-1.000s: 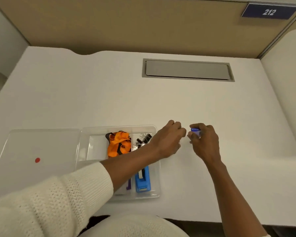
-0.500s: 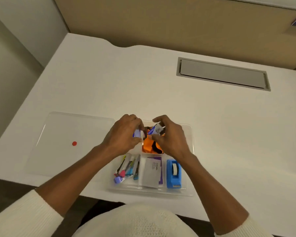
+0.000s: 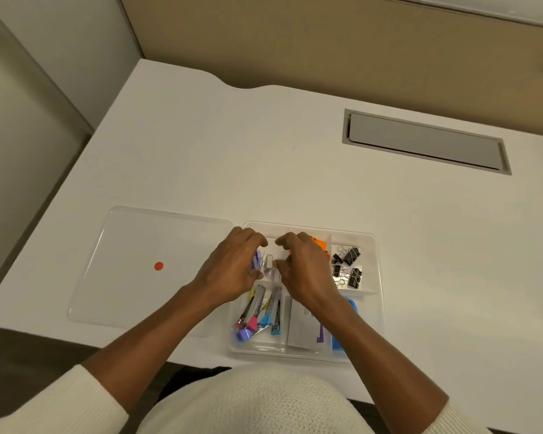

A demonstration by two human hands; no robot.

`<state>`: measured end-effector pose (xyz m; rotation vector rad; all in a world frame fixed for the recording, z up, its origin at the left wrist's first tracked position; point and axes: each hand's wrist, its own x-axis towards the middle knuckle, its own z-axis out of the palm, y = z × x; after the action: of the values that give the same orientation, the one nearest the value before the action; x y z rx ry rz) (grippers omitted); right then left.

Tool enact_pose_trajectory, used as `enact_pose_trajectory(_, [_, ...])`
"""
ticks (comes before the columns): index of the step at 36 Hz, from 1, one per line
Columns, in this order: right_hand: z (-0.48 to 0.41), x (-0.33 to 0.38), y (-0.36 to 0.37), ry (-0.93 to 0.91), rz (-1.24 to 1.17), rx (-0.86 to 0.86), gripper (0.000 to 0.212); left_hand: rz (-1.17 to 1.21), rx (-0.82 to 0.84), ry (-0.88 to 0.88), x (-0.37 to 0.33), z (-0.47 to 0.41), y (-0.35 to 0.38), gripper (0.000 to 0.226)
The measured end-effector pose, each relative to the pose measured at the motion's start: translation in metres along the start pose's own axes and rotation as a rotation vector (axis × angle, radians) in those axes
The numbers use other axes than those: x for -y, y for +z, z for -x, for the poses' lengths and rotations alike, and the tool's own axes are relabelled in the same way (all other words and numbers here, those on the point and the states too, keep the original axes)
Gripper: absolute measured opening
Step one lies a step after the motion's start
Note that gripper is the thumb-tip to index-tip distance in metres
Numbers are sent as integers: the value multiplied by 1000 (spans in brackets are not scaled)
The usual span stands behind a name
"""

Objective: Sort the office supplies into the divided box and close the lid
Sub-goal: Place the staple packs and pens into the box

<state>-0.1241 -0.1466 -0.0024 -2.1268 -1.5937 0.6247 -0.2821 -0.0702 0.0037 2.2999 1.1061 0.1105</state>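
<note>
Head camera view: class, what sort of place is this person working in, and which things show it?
Most likely an office cubicle or study carrel: a white desk with a grey cable hatch set into it, a tan partition panel behind, and a divided box of office supplies, including binder clips.

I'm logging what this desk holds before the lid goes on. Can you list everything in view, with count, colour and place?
Divided box: one, clear, near desk edge.
Lid: one, clear with a red dot, flat on the desk left of the box.
Binder clips: several, black, far-right compartment.
Orange item: one, far-middle compartment, mostly hidden.
Small boxes: at least two, blue-white and silvery, far-left compartment between the hands.
Colour-tipped tools: several, near-left compartment.
Paper packet: one, white and purple, near-middle compartment.
Blue item: one, near-right compartment, mostly hidden.
Desk hatch: one, grey.
Left hand, right hand: fingers curled over the far-left compartment.
</note>
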Motion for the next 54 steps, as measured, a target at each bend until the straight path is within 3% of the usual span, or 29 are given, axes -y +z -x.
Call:
enact_pose_trajectory(4, [20,5,-8,-87,2,49,23,18,-179,-96,12,14,1,41])
enact_pose_trajectory(6, [35,9,-8,-103,-2,164,29,47,-220,-181,19,21,2,36])
enact_pose_trajectory(10, [61,16,7,-151,73,303,51,172,-162,-382,28,32,6,26])
enact_pose_trajectory(14, [67,16,26,-305,255,389,52,204,-132,-431,29,40,12,16])
enact_pose_trajectory(24, [74,20,38,-386,368,283,59,160,-134,-440,27,37,14,13])
enact_pose_trajectory(29, [67,12,38,-408,320,333,57,123,-130,-445,26,36,14,13])
enact_pose_trajectory(32, [59,14,25,-419,222,342,39,116,-125,-456,26,37,13,14])
enact_pose_trajectory(36, [40,14,13,-372,212,84,21,122,-123,-474,28,38,13,14])
enact_pose_trajectory(39, [17,6,11,-304,359,-32,29,127,-122,-473,28,37,14,13])
enact_pose_trajectory(42, [-5,-4,9,-263,504,6,38,124,-125,-476,27,38,15,11])
enact_pose_trajectory(48, [-20,1,12,-287,620,212,23,118,-134,-464,27,39,16,12])
enact_pose_trajectory(54, [-19,9,24,-157,625,105,14,122,-135,-463,28,40,18,10])
